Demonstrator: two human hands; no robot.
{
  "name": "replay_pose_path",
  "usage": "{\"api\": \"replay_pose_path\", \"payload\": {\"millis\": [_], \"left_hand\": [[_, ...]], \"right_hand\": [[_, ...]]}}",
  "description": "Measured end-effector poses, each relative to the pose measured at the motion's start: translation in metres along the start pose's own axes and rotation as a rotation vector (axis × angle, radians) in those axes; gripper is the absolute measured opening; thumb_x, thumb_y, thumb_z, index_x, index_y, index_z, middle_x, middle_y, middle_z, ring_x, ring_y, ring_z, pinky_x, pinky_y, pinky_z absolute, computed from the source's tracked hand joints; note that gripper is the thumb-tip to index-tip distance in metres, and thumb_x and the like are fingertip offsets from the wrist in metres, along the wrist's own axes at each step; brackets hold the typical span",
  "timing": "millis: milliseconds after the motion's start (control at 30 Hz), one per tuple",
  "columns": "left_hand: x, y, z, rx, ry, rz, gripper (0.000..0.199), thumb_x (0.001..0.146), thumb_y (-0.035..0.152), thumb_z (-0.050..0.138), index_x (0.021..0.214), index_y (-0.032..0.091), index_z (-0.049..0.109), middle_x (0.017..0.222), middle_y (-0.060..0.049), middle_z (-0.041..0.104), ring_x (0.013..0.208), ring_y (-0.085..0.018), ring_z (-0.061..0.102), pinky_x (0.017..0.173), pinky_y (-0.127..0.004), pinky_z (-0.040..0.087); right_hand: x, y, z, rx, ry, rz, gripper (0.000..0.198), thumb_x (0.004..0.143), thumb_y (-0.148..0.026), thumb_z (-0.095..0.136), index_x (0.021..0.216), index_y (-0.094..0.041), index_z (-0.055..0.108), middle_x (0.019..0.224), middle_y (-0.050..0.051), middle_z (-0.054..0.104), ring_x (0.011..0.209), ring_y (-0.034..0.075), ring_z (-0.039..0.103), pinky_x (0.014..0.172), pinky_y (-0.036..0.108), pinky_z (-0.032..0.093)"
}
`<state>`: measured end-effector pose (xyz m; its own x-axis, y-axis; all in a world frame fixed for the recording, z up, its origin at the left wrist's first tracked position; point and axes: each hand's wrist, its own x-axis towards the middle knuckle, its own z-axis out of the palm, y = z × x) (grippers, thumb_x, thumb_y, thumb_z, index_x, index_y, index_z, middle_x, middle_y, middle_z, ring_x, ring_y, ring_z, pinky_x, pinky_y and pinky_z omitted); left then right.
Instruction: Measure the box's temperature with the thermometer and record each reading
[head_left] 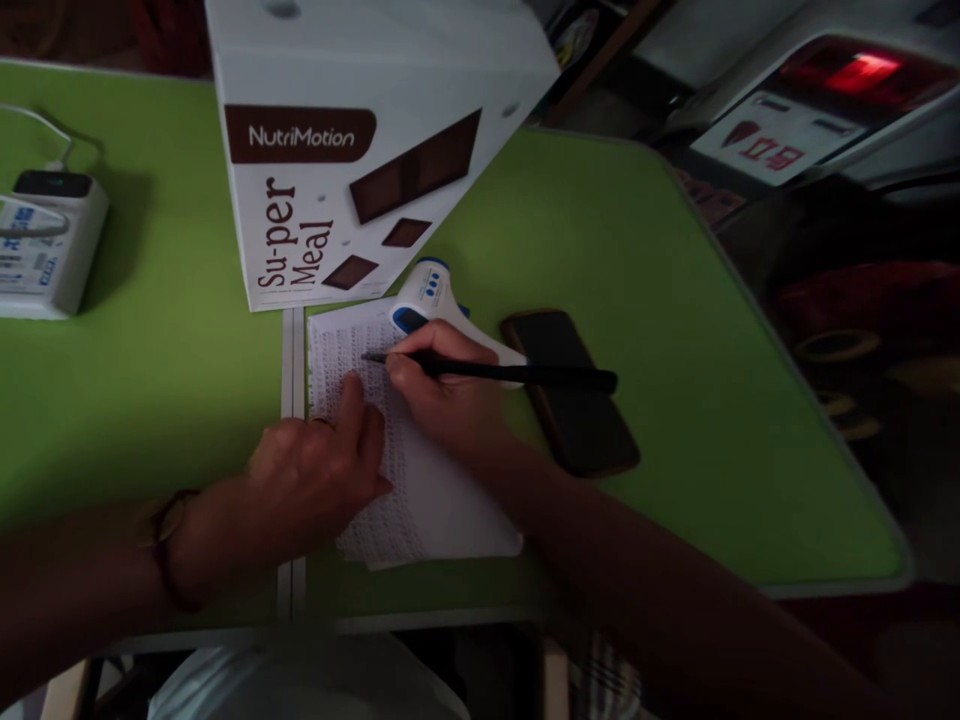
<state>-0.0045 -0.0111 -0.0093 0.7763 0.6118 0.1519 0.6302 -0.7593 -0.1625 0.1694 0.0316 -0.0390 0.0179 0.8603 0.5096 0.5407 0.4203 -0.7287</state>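
Note:
A black pen [480, 368] is pinched in my right hand [442, 385], its tip close to the written lines on a white sheet of paper [457, 500]. Dense rows of small handwriting fill the left part of the sheet. My left hand [322, 465] rests on the paper's left side, index finger stretched toward the pen tip and the other fingers bent, holding nothing. Just beyond my right hand lies a white and blue infrared thermometer [429, 290], its handle partly hidden by the hand. To the right is a dark smartphone [581, 400], partly beneath the pen's far end.
Behind the paper stands a large white NutriMotion box [300, 220] on the green table [675, 350]. At the left sits a white power strip block [67, 260] with cables. A device with a red lit display [870, 75] is past the table's far right edge.

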Motion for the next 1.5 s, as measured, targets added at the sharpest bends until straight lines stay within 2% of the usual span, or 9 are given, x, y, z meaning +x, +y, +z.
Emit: {"api": "replay_pose_path", "payload": {"millis": [267, 433, 667, 833, 1133, 1267, 1500], "left_hand": [[0.0013, 0.0002, -0.0005, -0.002, -0.001, -0.004, 0.056, 0.087, 0.054, 0.065, 0.116, 0.007, 0.068, 0.134, -0.028, 0.057, 0.045, -0.018, 0.060, 0.037, -0.031, 0.045], [0.0015, -0.0003, -0.0012, -0.008, -0.006, 0.006, 0.057, 0.087, 0.054, 0.065, 0.116, 0.006, 0.068, 0.132, -0.030, 0.057, 0.045, -0.017, 0.060, 0.036, -0.031, 0.044], [0.0005, -0.0006, 0.0001, -0.001, -0.059, 0.018, 0.061, 0.091, 0.053, 0.061, 0.125, 0.003, 0.062, 0.136, -0.033, 0.053, 0.046, -0.017, 0.060, 0.038, -0.031, 0.043], [-0.0018, 0.0001, 0.0013, 0.027, -0.019, 0.016, 0.060, 0.093, 0.053, 0.057, 0.127, 0.004, 0.061, 0.137, -0.032, 0.052, 0.048, -0.017, 0.061, 0.039, -0.030, 0.043], [0.0009, -0.0009, -0.0019, -0.006, -0.062, 0.013, 0.058, 0.091, 0.052, 0.060, 0.123, 0.005, 0.063, 0.137, -0.032, 0.053, 0.048, -0.017, 0.060, 0.038, -0.032, 0.043], [0.0023, -0.0013, -0.0029, -0.015, -0.065, 0.007, 0.055, 0.089, 0.052, 0.063, 0.120, 0.006, 0.065, 0.137, -0.030, 0.054, 0.048, -0.017, 0.061, 0.039, -0.031, 0.043], [0.0033, -0.0017, -0.0039, -0.012, -0.076, 0.018, 0.059, 0.089, 0.053, 0.063, 0.121, 0.004, 0.064, 0.135, -0.032, 0.053, 0.047, -0.017, 0.060, 0.037, -0.031, 0.043]], "right_hand": [[-0.0003, -0.0026, 0.0002, 0.054, 0.007, 0.035, 0.010, 0.076, -0.018, 0.056, 0.067, -0.021, 0.055, 0.057, -0.004, 0.057, 0.053, 0.011, 0.050, 0.051, 0.025, 0.044], [-0.0006, -0.0017, -0.0008, 0.045, -0.059, 0.021, 0.009, 0.077, -0.018, 0.057, 0.069, -0.022, 0.056, 0.060, -0.004, 0.060, 0.056, 0.011, 0.051, 0.054, 0.027, 0.045], [-0.0001, -0.0015, -0.0014, -0.009, -0.101, 0.028, 0.008, 0.077, -0.019, 0.057, 0.069, -0.021, 0.057, 0.060, -0.004, 0.058, 0.054, 0.010, 0.047, 0.050, 0.026, 0.042], [0.0011, -0.0038, -0.0001, 0.032, -0.095, 0.021, 0.009, 0.076, -0.019, 0.056, 0.067, -0.021, 0.056, 0.057, -0.004, 0.056, 0.050, 0.009, 0.044, 0.048, 0.025, 0.039], [0.0013, -0.0044, -0.0017, 0.039, -0.126, 0.087, 0.008, 0.073, -0.021, 0.055, 0.065, -0.021, 0.053, 0.058, -0.004, 0.054, 0.053, 0.011, 0.044, 0.052, 0.027, 0.042], [0.0007, -0.0029, -0.0013, 0.038, -0.096, 0.071, 0.007, 0.074, -0.019, 0.055, 0.068, -0.021, 0.053, 0.060, -0.004, 0.054, 0.055, 0.011, 0.046, 0.054, 0.027, 0.043], [0.0016, -0.0037, -0.0020, 0.047, -0.129, 0.063, 0.009, 0.073, -0.018, 0.055, 0.065, -0.021, 0.052, 0.057, -0.004, 0.050, 0.051, 0.010, 0.040, 0.050, 0.027, 0.041]]}}
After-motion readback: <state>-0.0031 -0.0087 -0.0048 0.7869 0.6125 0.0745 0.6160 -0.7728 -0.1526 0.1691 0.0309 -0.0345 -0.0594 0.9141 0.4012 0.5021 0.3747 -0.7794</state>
